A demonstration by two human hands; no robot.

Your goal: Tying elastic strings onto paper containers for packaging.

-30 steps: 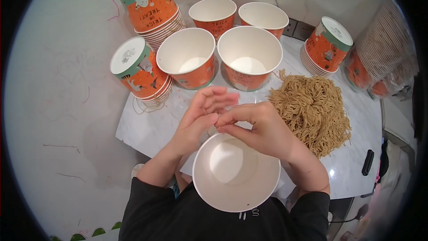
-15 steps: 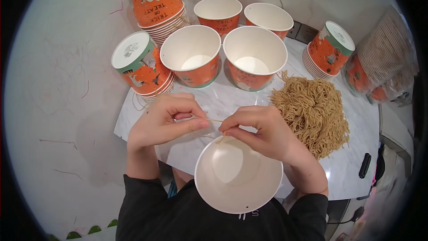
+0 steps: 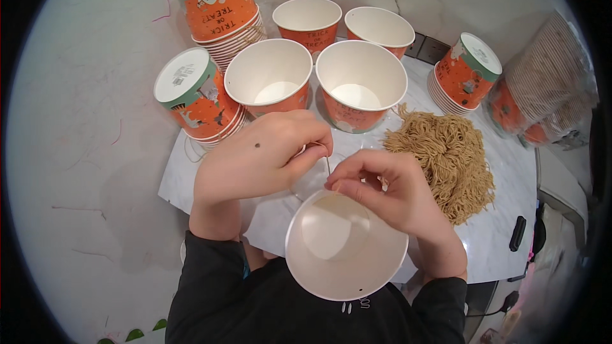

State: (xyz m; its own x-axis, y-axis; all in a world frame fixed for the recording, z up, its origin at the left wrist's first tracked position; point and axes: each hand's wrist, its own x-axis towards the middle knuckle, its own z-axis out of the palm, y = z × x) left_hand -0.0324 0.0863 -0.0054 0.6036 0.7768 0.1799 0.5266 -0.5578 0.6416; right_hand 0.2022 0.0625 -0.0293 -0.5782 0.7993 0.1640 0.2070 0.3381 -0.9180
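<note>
Since half a second ago both hands closed in over the white cup (image 3: pixel 346 251) | head view, centre frame: left hand (image 3: pixel 258 159) and right hand (image 3: pixel 382 188) each pinch a thin string (image 3: pixel 327 164) above the cup's rim | risk: string slips from the fingertips, or a nudge tips the lap-held cup | string pile (image 3: pixel 443 153) right.
</note>
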